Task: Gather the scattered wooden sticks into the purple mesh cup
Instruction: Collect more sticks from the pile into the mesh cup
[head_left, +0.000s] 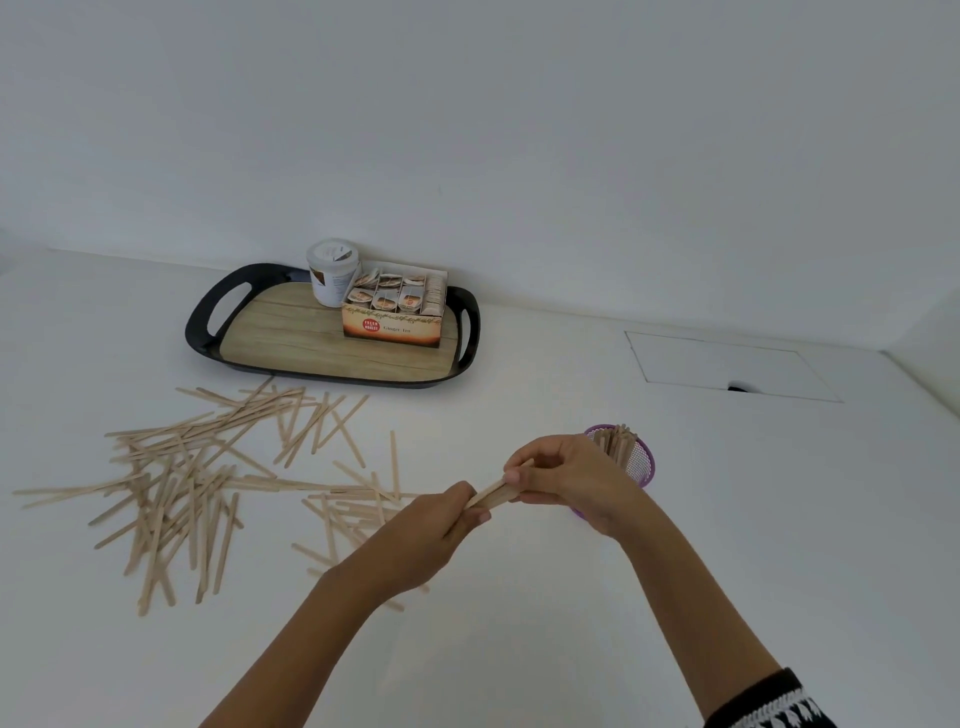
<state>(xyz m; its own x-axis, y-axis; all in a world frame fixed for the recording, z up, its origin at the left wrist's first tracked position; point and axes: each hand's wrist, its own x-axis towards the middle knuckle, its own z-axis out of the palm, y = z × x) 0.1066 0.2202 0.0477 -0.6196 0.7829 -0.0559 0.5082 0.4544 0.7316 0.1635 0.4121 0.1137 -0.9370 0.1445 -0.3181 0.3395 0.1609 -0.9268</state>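
Several pale wooden sticks lie scattered over the white counter at the left and centre. A purple mesh cup stands to the right, partly hidden behind my right hand, with several sticks standing in it. A small bundle of sticks is held above the counter between both hands. My left hand grips its lower end. My right hand pinches its upper end, just left of the cup.
A black tray with a wood-pattern base sits at the back, holding a white jar and a box of tea bags. A rectangular hatch is set into the counter at the right. The wall runs behind.
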